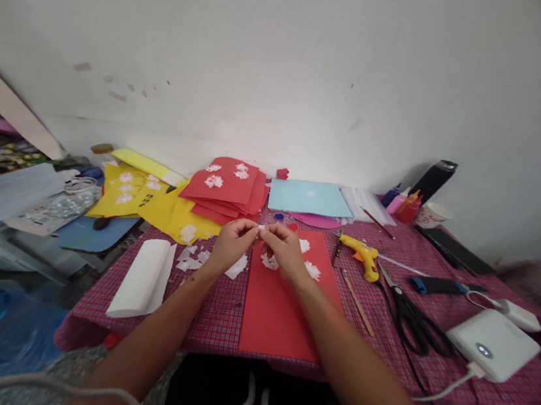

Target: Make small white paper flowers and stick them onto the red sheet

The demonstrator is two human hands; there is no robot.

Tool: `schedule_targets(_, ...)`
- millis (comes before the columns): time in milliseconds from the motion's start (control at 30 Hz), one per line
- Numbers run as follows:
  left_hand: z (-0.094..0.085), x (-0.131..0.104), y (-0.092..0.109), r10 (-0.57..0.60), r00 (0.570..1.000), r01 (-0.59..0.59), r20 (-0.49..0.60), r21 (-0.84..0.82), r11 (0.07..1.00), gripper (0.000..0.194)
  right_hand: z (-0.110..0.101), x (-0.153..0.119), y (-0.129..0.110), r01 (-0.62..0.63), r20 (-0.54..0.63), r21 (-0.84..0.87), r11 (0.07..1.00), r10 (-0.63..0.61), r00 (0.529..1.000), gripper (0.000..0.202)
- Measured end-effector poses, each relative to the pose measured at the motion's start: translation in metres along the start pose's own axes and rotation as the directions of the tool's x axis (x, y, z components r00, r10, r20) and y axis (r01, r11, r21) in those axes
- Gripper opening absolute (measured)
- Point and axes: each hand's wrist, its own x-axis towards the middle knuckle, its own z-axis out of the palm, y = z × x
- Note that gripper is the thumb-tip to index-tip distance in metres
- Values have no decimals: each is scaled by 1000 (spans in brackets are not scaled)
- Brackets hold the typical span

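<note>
My left hand (236,243) and my right hand (283,247) meet fingertip to fingertip over the top of a red sheet (282,309), both pinching a small white paper piece (261,228). White paper flowers (312,271) lie on the red sheet, partly behind my right hand. Torn white paper scraps (189,259) are spread on the checked cloth left of my left hand. Farther left is a folded white paper (141,277).
Red sheets (225,190) and yellow sheets (175,214) with flowers lie at the back left. A light blue sheet (308,198) is behind my hands. To the right are a yellow glue gun (363,253), black scissors (416,322), a wooden stick (359,305) and a white power bank (494,344).
</note>
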Motion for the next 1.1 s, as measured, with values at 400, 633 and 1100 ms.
schedule_targets(400,0,3,-5,-132,991,123,-26,-232,965,20,2,2,3,-44,-73,16,999,45,996,20)
schedule_targets(633,1,4,-4,-180,984,165,-10,-355,920,22,3,1,2,-44,-65,19,999,45,997,21)
schedule_targets(1100,1,4,3,-262,963,212,-61,-430,878,27,2,1,7,-11,-103,25,1000,13,995,18)
